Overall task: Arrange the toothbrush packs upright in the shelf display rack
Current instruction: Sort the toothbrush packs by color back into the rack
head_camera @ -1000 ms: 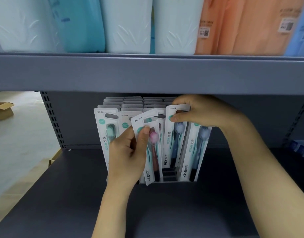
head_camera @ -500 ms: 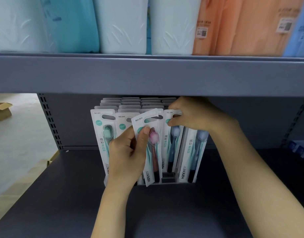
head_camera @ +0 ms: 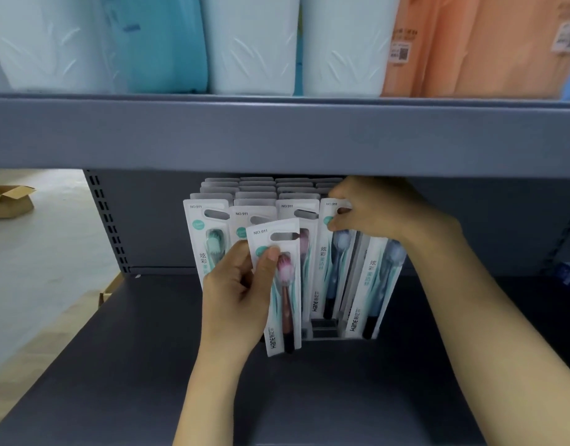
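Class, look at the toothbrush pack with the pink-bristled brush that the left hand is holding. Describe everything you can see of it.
The pink-bristled pack is a long, narrow white card with a clear blister, printed "NO.911" above a hang slot, with a teal round badge and teal swirls. Its brush has pink-white bristles and a dark reddish handle ending in black. It stands nearly upright, slightly tilted, in front of the other packs. The left hand pinches its left edge, thumb on the front.
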Action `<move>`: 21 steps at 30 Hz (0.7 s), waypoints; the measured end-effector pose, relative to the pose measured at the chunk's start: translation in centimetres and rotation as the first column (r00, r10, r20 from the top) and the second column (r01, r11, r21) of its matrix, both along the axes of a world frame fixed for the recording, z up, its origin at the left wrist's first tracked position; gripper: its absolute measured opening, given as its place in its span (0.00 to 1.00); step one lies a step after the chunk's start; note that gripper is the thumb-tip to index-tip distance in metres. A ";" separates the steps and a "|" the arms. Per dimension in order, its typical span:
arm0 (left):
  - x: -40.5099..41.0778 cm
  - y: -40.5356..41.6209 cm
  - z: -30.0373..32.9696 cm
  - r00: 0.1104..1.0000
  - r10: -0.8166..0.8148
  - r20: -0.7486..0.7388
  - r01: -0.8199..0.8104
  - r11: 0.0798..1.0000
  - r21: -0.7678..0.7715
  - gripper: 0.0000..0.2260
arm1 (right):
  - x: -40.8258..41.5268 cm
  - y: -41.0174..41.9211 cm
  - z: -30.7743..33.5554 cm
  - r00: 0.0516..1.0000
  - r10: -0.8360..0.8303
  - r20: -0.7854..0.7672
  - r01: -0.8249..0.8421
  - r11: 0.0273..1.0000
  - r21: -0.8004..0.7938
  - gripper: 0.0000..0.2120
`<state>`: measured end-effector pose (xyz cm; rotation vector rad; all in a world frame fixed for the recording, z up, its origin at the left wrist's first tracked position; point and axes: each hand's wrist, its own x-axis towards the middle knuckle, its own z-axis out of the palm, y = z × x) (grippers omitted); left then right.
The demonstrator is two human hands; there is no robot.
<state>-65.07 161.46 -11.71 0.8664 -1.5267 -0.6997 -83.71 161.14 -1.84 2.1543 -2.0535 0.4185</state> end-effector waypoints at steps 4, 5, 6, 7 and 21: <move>0.0 -0.1 0.0 1.000 -0.015 0.002 0.015 1.000 0.003 0.14 | -0.1 0.9 0.4 0.986 0.045 0.158 -0.051 0.998 0.030 0.11; -0.1 -0.1 0.0 1.000 -0.022 -0.001 0.022 1.000 0.011 0.14 | 0.0 1.1 0.5 0.978 0.063 0.199 -0.066 0.998 0.007 0.14; -0.1 -0.1 0.1 1.000 -0.031 0.001 0.031 0.999 0.017 0.13 | 0.1 1.2 0.6 0.971 0.089 0.222 -0.081 0.996 -0.047 0.16; -0.2 0.0 0.2 0.999 -0.041 0.004 0.041 0.999 0.021 0.13 | 0.3 1.4 0.6 0.964 0.122 0.235 -0.094 0.987 -0.128 0.16; 0.2 0.6 0.9 0.987 -0.135 0.083 0.136 0.991 -0.006 0.09 | 3.7 3.7 -1.5 0.896 0.313 0.315 -0.299 0.950 -0.093 0.09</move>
